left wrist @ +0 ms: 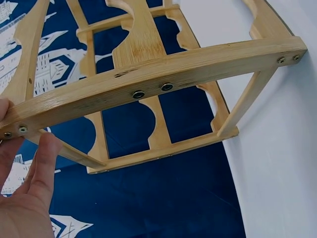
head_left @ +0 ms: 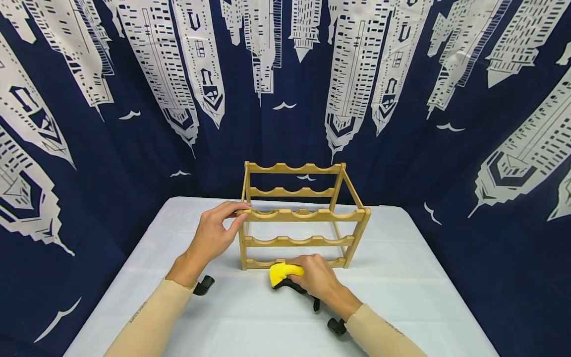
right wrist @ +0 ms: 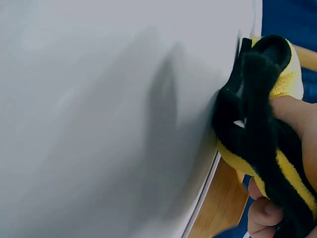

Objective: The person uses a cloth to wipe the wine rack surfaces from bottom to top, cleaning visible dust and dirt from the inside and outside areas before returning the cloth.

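A light wooden wine rack (head_left: 285,215) with scalloped rails stands upright on the white table. My left hand (head_left: 211,237) holds its front upper left corner, thumb and fingers on either side. In the left wrist view, fingertips touch the end of the rack's side post (left wrist: 109,90), which carries screws. Low in front of the rack, my right hand (head_left: 317,278) grips a fuzzy yellow and black cloth piece (head_left: 281,275). The right wrist view shows that piece's black side and a dangling dark strap (right wrist: 260,109); its exact kind is unclear.
The white tabletop (head_left: 250,317) spreads around the rack. Behind and beside it hangs a navy curtain (head_left: 276,139) printed with white buildings and birds. Black wrist mounts (head_left: 203,285) show under the sleeves.
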`<state>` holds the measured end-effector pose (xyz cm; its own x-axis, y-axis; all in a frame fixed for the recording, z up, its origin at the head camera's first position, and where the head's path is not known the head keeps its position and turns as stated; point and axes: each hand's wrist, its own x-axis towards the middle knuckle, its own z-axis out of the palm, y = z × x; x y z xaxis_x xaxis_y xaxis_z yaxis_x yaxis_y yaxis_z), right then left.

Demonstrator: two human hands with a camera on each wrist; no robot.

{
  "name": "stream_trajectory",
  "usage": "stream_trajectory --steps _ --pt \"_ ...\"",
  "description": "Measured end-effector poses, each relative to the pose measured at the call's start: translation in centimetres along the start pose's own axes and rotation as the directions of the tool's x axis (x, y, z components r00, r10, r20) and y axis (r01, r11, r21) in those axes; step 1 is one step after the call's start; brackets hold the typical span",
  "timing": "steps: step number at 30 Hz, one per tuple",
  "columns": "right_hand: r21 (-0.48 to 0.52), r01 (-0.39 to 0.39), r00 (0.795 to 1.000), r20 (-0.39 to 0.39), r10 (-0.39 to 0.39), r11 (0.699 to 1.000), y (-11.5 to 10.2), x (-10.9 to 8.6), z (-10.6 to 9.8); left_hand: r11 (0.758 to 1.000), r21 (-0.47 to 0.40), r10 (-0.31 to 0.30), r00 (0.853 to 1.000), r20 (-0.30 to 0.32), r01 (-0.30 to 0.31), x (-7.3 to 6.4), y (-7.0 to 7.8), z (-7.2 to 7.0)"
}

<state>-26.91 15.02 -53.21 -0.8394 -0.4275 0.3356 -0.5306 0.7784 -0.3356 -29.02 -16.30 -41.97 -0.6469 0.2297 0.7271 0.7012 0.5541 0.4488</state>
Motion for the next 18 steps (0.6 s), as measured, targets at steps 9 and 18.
stream_trajectory --steps 9,18 --pt "0.001 -0.117 0.990 -0.084 0.116 0.993 2.8 -1.6 -1.8 0.999 0.025 0.044 0.999 0.022 -0.044 0.3 0.1 -0.6" --pt "0.012 -0.241 0.969 -0.048 0.241 0.971 5.3 -3.3 -3.7 0.997 0.011 0.083 0.996 0.019 -0.083 0.1 0.2 -0.5"
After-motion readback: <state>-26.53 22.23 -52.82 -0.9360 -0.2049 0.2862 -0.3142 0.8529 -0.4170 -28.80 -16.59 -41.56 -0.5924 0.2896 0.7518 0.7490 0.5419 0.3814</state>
